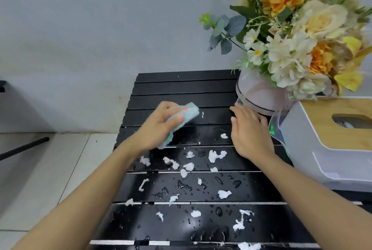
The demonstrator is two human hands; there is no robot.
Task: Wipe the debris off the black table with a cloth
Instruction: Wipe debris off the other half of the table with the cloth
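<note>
Cloth point(184, 117): pale green, folded into a pad, pressed on the black slatted tabletop point(181, 86) toward its far-left part. Left hand point(159, 128) wraps it, fingers curled over the top and thumb along the near side; one end of the cloth sticks out past the fingertips, the other hangs below the palm.

Debris point(189, 166): many small white shreds, wet-looking, scattered over the middle and near slats, between the two forearms. One thin shred lies just beside the far end of the cloth. Water drops and small puddles point(184, 185) sit among the shreds. The far slats beyond the cloth look nearly clean, one tiny speck only.

Right hand point(249, 135): flat, palm down on the tabletop, fingers extended and together, holding nothing. Fingertips near the base of a pale pink round flower box point(255, 92).

Flower box holds a bouquet point(298, 34) of orange, cream and white flowers, at the far-right corner. Just beside it, nearer, a white tissue box with wooden lid point(326, 126), on the right edge.

Left of the tabletop: light tiled floor point(40, 169), grey wall point(100, 28) behind.
</note>
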